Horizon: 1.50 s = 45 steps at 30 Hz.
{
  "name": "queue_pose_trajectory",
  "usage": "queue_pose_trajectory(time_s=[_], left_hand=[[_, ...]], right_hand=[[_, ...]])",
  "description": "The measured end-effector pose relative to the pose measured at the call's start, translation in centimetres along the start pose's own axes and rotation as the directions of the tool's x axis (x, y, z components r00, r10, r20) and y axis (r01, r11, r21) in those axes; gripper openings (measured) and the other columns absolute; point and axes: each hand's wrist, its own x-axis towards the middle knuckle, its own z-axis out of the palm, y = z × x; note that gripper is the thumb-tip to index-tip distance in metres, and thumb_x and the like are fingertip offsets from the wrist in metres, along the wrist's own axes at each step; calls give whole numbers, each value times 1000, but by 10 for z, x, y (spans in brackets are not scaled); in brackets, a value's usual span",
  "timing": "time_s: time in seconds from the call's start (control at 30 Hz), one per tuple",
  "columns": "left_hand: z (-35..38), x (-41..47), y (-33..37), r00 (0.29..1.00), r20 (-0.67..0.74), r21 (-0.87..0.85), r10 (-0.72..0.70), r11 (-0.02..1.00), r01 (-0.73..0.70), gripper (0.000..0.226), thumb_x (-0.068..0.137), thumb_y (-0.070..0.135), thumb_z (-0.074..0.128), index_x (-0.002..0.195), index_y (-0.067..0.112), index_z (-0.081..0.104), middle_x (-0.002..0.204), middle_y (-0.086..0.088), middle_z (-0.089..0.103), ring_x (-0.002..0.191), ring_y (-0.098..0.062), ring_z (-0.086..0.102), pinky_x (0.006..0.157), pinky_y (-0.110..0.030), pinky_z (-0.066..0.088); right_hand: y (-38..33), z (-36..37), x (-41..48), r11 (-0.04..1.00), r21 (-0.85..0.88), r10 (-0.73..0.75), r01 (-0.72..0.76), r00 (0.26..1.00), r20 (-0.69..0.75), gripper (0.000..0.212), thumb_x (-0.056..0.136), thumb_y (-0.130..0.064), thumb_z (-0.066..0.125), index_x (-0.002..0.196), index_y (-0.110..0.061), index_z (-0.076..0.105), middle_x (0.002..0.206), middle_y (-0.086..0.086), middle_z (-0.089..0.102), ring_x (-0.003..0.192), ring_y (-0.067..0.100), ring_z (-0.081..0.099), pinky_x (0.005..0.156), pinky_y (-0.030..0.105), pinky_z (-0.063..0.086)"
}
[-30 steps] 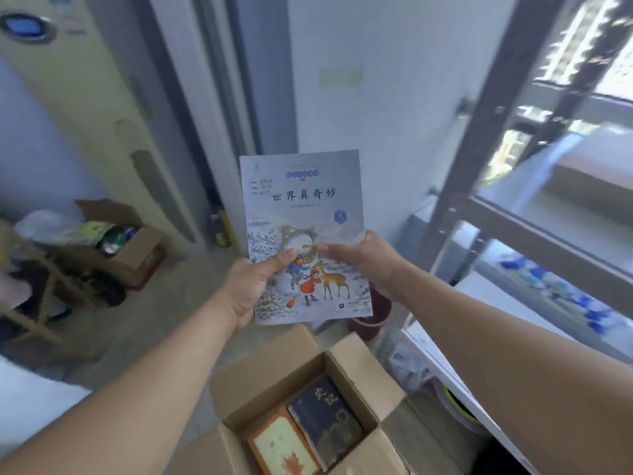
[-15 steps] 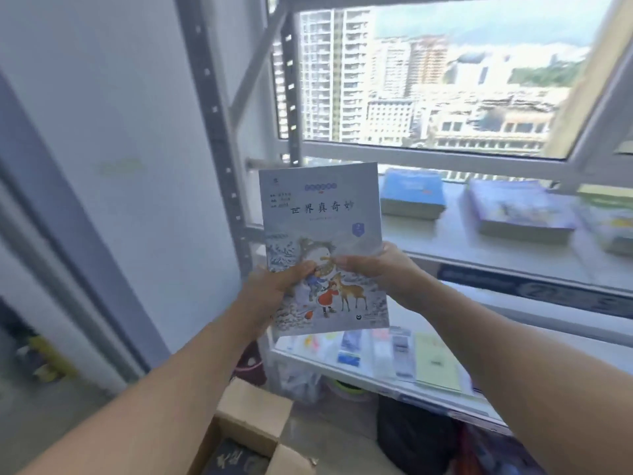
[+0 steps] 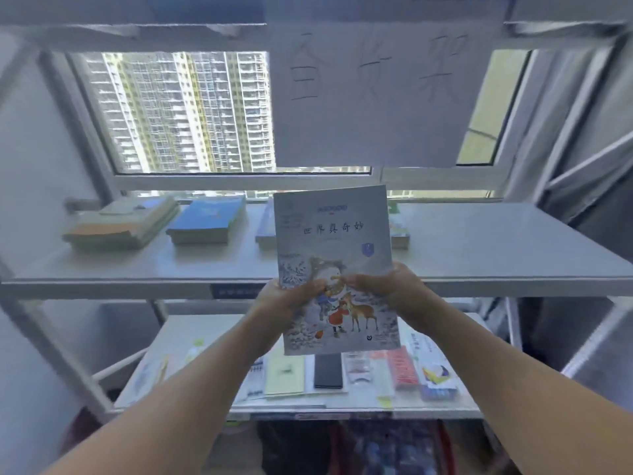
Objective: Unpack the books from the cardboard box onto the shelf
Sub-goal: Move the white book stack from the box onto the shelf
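Note:
I hold a thin picture book [image 3: 334, 241] upright with its pale blue snowy cover facing me. My left hand [image 3: 287, 301] grips its lower left edge, thumb across the cover. My right hand [image 3: 388, 286] grips the lower right side. The book hangs in front of the grey metal shelf [image 3: 479, 248], level with its upper board. On that board lie a stack of books [image 3: 120, 224] at the left, a blue book [image 3: 209, 221] beside it, and more books partly hidden behind the one I hold. The cardboard box is out of view.
A lower shelf board [image 3: 178, 334] carries several flat booklets and papers [image 3: 342, 371]. A paper sign [image 3: 376, 84] with handwriting hangs from the top rail. Behind the shelf is a window [image 3: 178, 111] onto tower blocks. Dark bags sit under the lowest board.
My view has swung from the box on the floor up and right to face the shelf squarely. Both hands kept the same grip on the book and carried it along.

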Motion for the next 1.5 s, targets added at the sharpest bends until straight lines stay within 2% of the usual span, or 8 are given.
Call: queue_pose_trajectory(time_s=[0.17, 0.47, 0.73, 0.9, 1.1, 1.23, 1.33, 1.5], left_hand=[[67, 52, -3, 994, 108, 75, -20, 997, 12, 43, 73, 35, 92, 106, 10, 81, 108, -21, 81, 92, -38, 80, 74, -41, 65], [156, 165, 3, 970, 245, 112, 13, 993, -41, 46, 70, 39, 91, 107, 14, 81, 105, -17, 83, 94, -39, 80, 87, -58, 64], [221, 244, 12, 956, 287, 150, 64, 982, -111, 36, 82, 20, 86, 112, 3, 77, 109, -27, 79, 105, -52, 73, 96, -64, 58], [244, 269, -15, 969, 245, 168, 33, 983, -76, 29, 83, 24, 87, 109, 14, 79, 104, -11, 84, 95, -29, 80, 78, -38, 64], [265, 272, -49, 998, 62, 48, 27, 998, -30, 58, 63, 37, 96, 111, 8, 80, 111, -21, 81, 104, -41, 77, 96, -55, 60], [270, 270, -46, 999, -17, 85, 27, 996, -26, 60, 62, 35, 94, 111, 5, 79, 107, -21, 81, 99, -41, 78, 94, -57, 61], [275, 274, -28, 997, -78, 106, -20, 994, 28, 70, 60, 39, 94, 116, 3, 75, 104, -20, 82, 95, -40, 79, 92, -57, 62], [292, 305, 3, 979, -189, 217, -78, 969, 120, 45, 74, 42, 91, 104, 11, 76, 86, -10, 85, 76, -29, 83, 70, -40, 67]], right_hand=[[5, -79, -2, 1000, -16, -25, 24, 997, -71, 47, 75, -29, 92, 117, -12, 77, 107, 13, 84, 97, 37, 81, 96, 59, 61], [-10, -191, 29, 995, -95, -56, 36, 974, -219, 39, 87, -19, 85, 122, -9, 76, 114, 14, 82, 106, 36, 79, 101, 57, 59], [-10, -279, 70, 991, -40, -130, 124, 964, -233, 40, 85, -13, 86, 123, -10, 75, 113, 13, 83, 105, 36, 79, 92, 49, 64], [22, -316, 95, 989, 15, -145, 150, 973, -182, 39, 84, -11, 86, 123, -9, 76, 116, 15, 82, 108, 40, 78, 91, 52, 64], [63, -328, 109, 971, 122, -185, 205, 970, -158, 38, 86, -11, 85, 123, -8, 75, 115, 20, 81, 108, 46, 76, 96, 61, 61], [67, -333, 119, 975, 41, -210, 218, 966, -151, 20, 87, -18, 86, 106, -24, 82, 98, 5, 85, 90, 26, 82, 75, 38, 68], [54, -341, 134, 987, 23, -153, 158, 979, -134, 15, 85, -21, 88, 98, -18, 81, 83, 0, 84, 72, 12, 80, 61, 22, 61], [23, -358, 165, 998, 55, -20, 32, 978, -209, 26, 80, -21, 91, 100, -8, 80, 95, 14, 85, 85, 32, 83, 75, 44, 68]])
